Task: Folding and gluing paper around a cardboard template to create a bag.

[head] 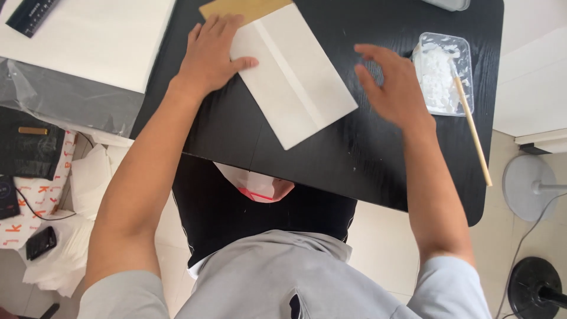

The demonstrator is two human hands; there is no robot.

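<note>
- Our left hand (214, 52) lies flat, pinning the folded white paper sheet (295, 77) on the black desk (331, 153).
- Our right hand (393, 85) hovers spread, empty, beside it.
- One fold creased; clear paste tub (444, 72) with stick (472, 133) right of it, untouched.

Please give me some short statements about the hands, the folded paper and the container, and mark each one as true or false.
1. The left hand lies flat on the folded white paper. True.
2. The right hand grips the wooden stick. False: it hovers open, apart from the stick.
3. The stick leans in a clear plastic container of white paste. True.
4. The table is white. False: it is black.
</note>
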